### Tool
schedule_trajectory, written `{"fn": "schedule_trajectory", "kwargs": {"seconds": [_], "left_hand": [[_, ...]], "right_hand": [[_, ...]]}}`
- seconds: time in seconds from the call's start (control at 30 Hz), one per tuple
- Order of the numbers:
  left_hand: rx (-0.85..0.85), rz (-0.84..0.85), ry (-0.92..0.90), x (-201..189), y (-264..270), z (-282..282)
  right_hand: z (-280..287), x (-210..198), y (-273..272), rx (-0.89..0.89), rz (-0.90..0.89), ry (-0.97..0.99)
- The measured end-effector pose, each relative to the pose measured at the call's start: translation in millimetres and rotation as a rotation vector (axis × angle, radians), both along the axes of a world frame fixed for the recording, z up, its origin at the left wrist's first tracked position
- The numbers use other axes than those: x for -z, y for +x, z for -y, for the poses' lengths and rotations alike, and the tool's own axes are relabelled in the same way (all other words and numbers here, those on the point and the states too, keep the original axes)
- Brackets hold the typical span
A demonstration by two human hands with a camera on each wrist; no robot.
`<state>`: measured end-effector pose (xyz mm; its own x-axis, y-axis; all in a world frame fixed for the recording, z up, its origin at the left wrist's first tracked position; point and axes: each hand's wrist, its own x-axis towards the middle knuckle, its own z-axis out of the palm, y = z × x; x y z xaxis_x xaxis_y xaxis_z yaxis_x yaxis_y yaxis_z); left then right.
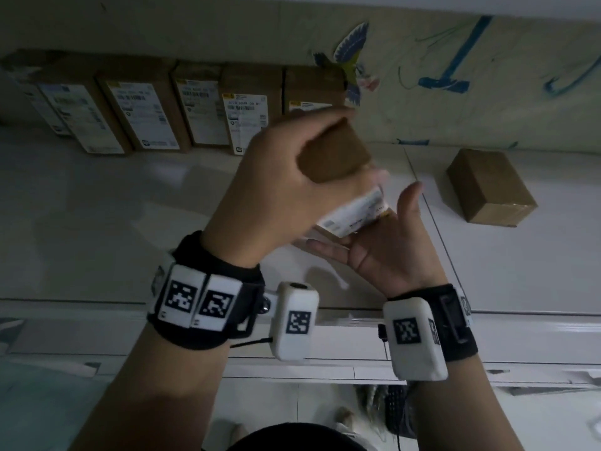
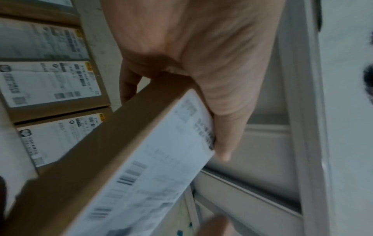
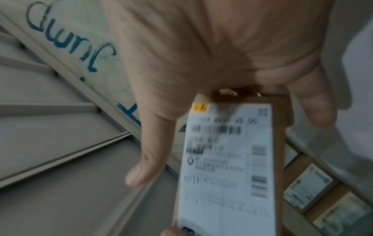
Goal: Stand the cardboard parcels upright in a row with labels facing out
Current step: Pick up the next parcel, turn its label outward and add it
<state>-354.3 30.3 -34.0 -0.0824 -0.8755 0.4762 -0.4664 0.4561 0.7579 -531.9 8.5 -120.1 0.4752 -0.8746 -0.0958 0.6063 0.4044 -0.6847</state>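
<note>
Both hands hold a brown cardboard parcel (image 1: 335, 154) tilted in the air in front of the row. My left hand (image 1: 276, 190) grips its upper end, fingers curled over the cardboard (image 2: 121, 159). My right hand (image 1: 390, 249) lies palm up under the lower end with straight fingers and the thumb raised. The parcel's white label (image 3: 228, 159) faces down toward me. Several labelled parcels (image 1: 146, 115) stand upright in a row against the back wall, labels outward. One more parcel (image 1: 491, 187) lies flat on the right, no label showing.
The white tabletop (image 1: 130, 222) runs to a front edge near my wrists. Behind it is a wall with blue scribbles (image 1: 455, 60) and a bird sticker (image 1: 354, 50). Bare surface lies between the row's right end and the lying parcel.
</note>
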Motion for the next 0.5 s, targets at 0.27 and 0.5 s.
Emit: {"fn": "schedule_trajectory", "kwargs": {"seconds": [0.27, 0.5], "left_hand": [[0.132, 0.277, 0.492, 12.5, 24.0, 13.7], [0.246, 0.302, 0.473, 35.9, -2.0, 13.6]], "right_hand": [[2.0, 1.8, -27.9, 0.306, -0.062, -0.144], [-19.1, -37.4, -17.5, 0.456, -0.417, -0.318]]}}
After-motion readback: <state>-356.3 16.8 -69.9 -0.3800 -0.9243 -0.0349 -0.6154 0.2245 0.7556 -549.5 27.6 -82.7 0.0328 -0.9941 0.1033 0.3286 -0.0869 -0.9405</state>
